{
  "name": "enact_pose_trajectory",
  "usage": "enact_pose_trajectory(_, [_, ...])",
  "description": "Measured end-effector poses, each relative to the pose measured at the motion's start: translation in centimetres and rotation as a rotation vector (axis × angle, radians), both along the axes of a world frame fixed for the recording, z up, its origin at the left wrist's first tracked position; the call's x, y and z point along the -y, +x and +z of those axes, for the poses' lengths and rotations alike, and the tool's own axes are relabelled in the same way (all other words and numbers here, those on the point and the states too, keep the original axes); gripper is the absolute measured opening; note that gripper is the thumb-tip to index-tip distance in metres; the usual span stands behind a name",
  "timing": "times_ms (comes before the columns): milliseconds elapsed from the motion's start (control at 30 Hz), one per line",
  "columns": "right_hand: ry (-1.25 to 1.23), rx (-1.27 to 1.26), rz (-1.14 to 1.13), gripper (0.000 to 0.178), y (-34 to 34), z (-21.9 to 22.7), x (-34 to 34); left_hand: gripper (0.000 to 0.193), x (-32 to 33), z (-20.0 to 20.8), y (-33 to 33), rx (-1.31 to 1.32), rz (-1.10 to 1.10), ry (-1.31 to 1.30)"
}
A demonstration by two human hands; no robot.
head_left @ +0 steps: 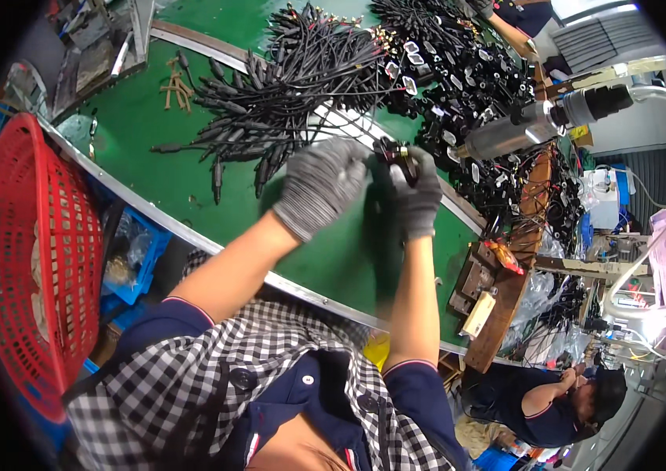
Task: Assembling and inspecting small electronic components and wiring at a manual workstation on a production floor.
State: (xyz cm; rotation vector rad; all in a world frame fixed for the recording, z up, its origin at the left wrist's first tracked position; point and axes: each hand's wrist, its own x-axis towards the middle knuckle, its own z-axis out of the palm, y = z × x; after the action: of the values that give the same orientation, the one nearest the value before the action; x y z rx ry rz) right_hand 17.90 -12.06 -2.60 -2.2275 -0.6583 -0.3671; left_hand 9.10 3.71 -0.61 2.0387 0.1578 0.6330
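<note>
Step appears to be assembling a black housing, held up over the green workbench in the right hand's pinch; left hand curled alongside, grip indeterminate; next move likely calls for steady alignment.

No lettering or numbers can be read.

1. Above the long green workbench, a grey-gloved right hand partly hides a small, glossy black part, its outline unclear.
2. Left of the workbench, a slatted red plastic basket mostly hides its pale contents.
3. Over the workbench's far side, a co-worker's dark-gloved hand is cut off.
</note>
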Motion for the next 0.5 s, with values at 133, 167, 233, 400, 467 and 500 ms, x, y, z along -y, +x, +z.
enact_pose_trajectory(133, [0.434,-0.512,-0.003,0.033,-4.2,2.0,3.5,0.031,-2.1,1.1,-0.4,0.024,0.0,0.289])
enact_pose_trajectory(167, [0.587,-0.753,0.019,0.034,-4.7,2.5,3.7,0.036,-2.2,1.5,-0.6,0.063,-0.065,0.389])
enact_pose_trajectory(233, [0.621,-0.775,0.041,0.034,-5.3,2.3,4.2,0.04,-1.5,1.7,-0.6,0.096,-0.139,0.492])
enact_pose_trajectory(400, [0.678,-0.928,0.118,0.038,-5.7,3.8,5.3,0.046,1.2,1.5,-0.1,0.027,-0.479,0.325])
enact_pose_trajectory(467, [0.681,-0.99,0.138,0.04,-6.0,4.9,4.9,0.047,1.2,1.8,-0.4,-0.188,-0.694,-0.285])
enact_pose_trajectory(500, [0.747,-0.928,0.208,0.042,-6.4,5.4,4.5,0.047,1.3,1.9,-0.4,-0.191,-0.702,-0.284])
